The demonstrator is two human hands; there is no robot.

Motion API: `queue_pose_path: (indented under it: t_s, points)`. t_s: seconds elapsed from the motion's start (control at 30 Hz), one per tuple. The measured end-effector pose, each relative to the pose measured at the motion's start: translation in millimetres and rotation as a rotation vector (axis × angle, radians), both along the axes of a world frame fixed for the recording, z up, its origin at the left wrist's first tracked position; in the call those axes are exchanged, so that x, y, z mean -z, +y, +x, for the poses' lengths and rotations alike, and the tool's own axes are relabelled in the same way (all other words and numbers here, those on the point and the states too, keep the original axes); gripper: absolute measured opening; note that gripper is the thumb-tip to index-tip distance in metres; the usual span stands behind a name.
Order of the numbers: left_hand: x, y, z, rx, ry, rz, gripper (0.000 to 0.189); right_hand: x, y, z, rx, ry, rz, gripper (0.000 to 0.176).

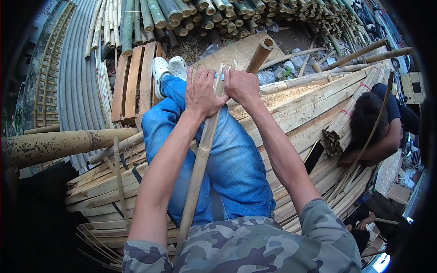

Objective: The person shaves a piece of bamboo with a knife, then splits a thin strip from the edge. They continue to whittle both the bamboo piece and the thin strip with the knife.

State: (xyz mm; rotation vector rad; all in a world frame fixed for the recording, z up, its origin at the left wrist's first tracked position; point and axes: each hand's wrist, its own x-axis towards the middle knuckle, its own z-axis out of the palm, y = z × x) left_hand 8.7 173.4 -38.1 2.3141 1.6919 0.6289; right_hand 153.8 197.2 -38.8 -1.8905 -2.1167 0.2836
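A long bamboo strip (200,161) runs from my shirt up between my thighs to both hands. My left hand (201,93) is closed at the strip's far part, its thumb pressed against the side. Curled into a fist, my right hand (242,85) sits against the strip's right edge near the tip. What lies inside that fist is hidden. A small pale, shiny bit shows between the hands at the strip's end, too small to name. Under the strip are my legs in blue jeans (236,168), crossed, with white clogs (177,67) beyond.
I sit on a stack of wooden planks (300,102). A thick bamboo pole (260,55) rises just past my right hand, and another (68,143) juts in from the left. Bamboo poles (214,18) are piled ahead. A person (371,123) bends over at right, near a dark phone (313,157).
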Motion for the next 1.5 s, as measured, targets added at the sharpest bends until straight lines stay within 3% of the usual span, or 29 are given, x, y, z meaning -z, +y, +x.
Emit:
queue_pose_path:
  t_s: [0.4, 1.03, 1.1, 1.13, 1.2, 1.23, 1.4, 1.5]
  points:
    - [3.7, -2.8, -1.4, 0.009, -0.048, 0.127, 0.042, -7.7, -13.8, 0.5, -0.053, -0.006, -0.049, 0.042]
    - [4.8, -6.2, -2.8, -0.031, -0.038, 0.199, 0.036, -14.7, -32.0, -0.9, -0.097, 0.008, -0.058, 0.044]
    - [-2.7, -5.1, -3.9, -0.014, 0.005, -0.044, 0.049, -19.4, -31.4, -1.2, -0.075, 0.029, -0.105, 0.044]
    - [-5.6, -9.6, -4.1, -0.021, 0.005, -0.040, 0.049, -22.0, -29.5, -1.4, -0.057, 0.048, -0.153, 0.045]
    - [-9.0, -34.3, -6.7, -0.063, 0.074, 0.094, 0.077, -23.5, -25.3, -0.8, -0.059, 0.064, -0.161, 0.045]
    - [-16.2, -47.5, -13.5, -0.064, 0.068, -0.178, 0.100, -23.1, -24.0, -0.1, -0.052, 0.081, -0.175, 0.045]
    - [-18.4, -61.8, -28.8, -0.118, 0.066, -0.077, 0.107, -19.8, -20.9, -3.9, -0.125, 0.121, -0.147, 0.044]
    - [-10.4, -36.4, -24.9, 0.004, 0.100, 0.072, 0.096, -24.5, -21.2, -6.7, -0.132, 0.101, -0.118, 0.042]
